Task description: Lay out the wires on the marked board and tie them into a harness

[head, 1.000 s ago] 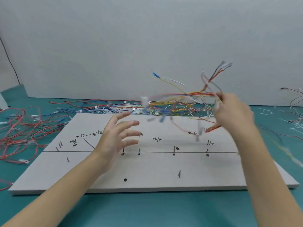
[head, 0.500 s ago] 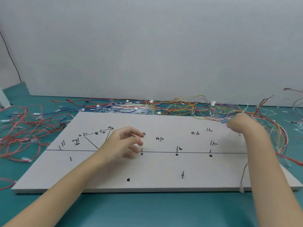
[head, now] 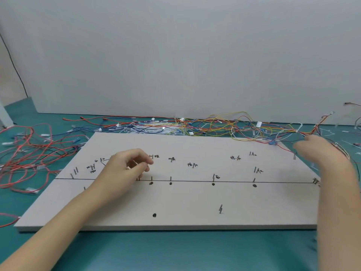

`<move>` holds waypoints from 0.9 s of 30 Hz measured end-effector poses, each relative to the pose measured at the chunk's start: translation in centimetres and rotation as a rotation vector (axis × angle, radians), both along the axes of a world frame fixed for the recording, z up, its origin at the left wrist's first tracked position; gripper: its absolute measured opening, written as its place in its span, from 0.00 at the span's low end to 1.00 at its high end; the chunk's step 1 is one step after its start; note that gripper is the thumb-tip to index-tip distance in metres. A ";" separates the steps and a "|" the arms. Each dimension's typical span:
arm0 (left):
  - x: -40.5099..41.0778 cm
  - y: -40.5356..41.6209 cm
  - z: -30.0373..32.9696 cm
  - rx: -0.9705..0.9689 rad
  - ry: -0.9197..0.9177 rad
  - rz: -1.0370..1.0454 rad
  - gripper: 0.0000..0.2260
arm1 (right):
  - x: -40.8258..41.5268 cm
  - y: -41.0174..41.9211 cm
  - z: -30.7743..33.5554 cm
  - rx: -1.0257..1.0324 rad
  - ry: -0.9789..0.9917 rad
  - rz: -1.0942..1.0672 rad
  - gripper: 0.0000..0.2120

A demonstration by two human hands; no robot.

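Observation:
The grey marked board [head: 175,202] lies flat before me, with a long black line, dots, tick marks and handwritten labels. My left hand [head: 127,167] hovers over its left-middle part, fingers loosely curled, nothing in them. My right hand [head: 312,147] is at the board's far right corner, blurred and seen from the back, its fingers hidden. A bundle of red, yellow and white wires [head: 293,132] lies right at that hand and trails past the wrist. Whether the hand grips the bundle does not show.
A tangle of many-coloured wires with white connectors [head: 195,126] runs along the board's far edge, below a grey wall. Loose red wires [head: 29,149] spread over the teal table [head: 175,251] on the left. More wire ends lie at the far right [head: 357,122].
My right hand brought the wire bundle down from the air to the board's far right corner, then shifted slightly right. My left hand lowered toward the board and curled its fingers.

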State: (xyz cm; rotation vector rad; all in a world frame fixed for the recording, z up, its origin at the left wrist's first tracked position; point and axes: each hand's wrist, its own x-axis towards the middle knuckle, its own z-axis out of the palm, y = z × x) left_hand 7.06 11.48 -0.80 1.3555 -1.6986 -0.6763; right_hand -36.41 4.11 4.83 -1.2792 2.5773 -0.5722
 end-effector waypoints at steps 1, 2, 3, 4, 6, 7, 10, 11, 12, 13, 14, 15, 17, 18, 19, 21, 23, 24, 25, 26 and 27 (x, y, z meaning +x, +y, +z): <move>0.1 0.0 -0.2 0.000 -0.030 0.002 0.15 | 0.7 0.3 -0.2 -0.002 0.045 -0.006 0.18; 0.2 0.0 -0.3 -0.002 -0.063 0.004 0.15 | 1.3 0.4 -0.3 -0.031 0.093 -0.022 0.18; 0.3 0.0 -0.5 -0.005 -0.094 0.003 0.15 | 1.8 0.4 -0.4 -0.105 0.116 -0.032 0.19; 0.3 -0.1 -0.5 -0.008 -0.121 -0.001 0.15 | 2.3 0.4 -0.4 -0.200 0.115 -0.009 0.19; 0.3 -0.1 -0.7 -0.020 -0.155 -0.010 0.15 | 3.6 0.2 -1.0 -0.384 0.070 0.062 0.17; 0.3 -0.1 -0.7 -0.030 -0.168 -0.017 0.14 | 4.3 0.2 -1.4 -0.429 0.041 0.079 0.16; 0.2 0.0 -0.9 -0.069 -0.209 -0.038 0.14 | 5.4 -0.6 -3.0 -0.368 0.006 0.086 0.17; 0.2 0.1 -0.9 -0.083 -0.216 -0.043 0.14 | 5.0 -0.9 -3.4 -0.328 0.018 0.070 0.17; 0.2 0.2 -1.0 -0.092 -0.217 -0.045 0.14 | 4.3 -1.1 -3.8 -0.298 0.043 0.042 0.17; 0.3 0.2 -1.0 -0.093 -0.212 -0.044 0.14 | 3.3 -1.2 -3.9 -0.287 0.064 -0.017 0.16; 0.3 0.2 -1.0 -0.092 -0.201 -0.044 0.14 | 2.2 -1.0 -4.1 -0.291 0.067 -0.116 0.15; 0.3 0.1 -1.0 -0.089 -0.195 -0.042 0.14 | 1.1 -0.6 -4.2 -0.312 0.051 -0.237 0.15; 0.1 0.1 -0.9 -0.086 -0.204 -0.039 0.13 | -0.2 0.0 -4.4 -0.386 0.028 -0.384 0.16; 0.0 0.0 -0.9 -0.085 -0.217 -0.043 0.13 | -0.2 0.1 -4.3 -0.443 0.030 -0.373 0.16; -0.3 0.0 -0.9 -0.091 -0.230 -0.048 0.13 | 0.2 0.0 -4.1 -0.517 0.028 -0.317 0.16; -0.5 0.1 -1.0 -0.124 -0.264 -0.037 0.12 | 2.4 -0.5 -3.5 -0.651 -0.005 -0.119 0.13; -0.2 0.1 -1.3 -0.176 -0.346 -0.003 0.09 | 5.6 -0.9 -3.1 -0.687 -0.041 0.084 0.10; 0.1 0.1 -1.4 -0.189 -0.386 0.025 0.06 | 7.2 -1.0 -3.2 -0.667 -0.051 0.177 0.10; 0.4 0.0 -1.7 -0.185 -0.417 0.050 0.05 | 8.5 -0.9 -3.4 -0.624 -0.055 0.265 0.09; 0.5 0.0 -1.9 -0.163 -0.446 0.072 0.03 | 9.8 -0.7 -3.8 -0.552 -0.064 0.353 0.08; 0.6 -0.1 -2.1 -0.138 -0.466 0.080 0.03 | 10.8 -0.4 -4.2 -0.464 -0.062 0.437 0.07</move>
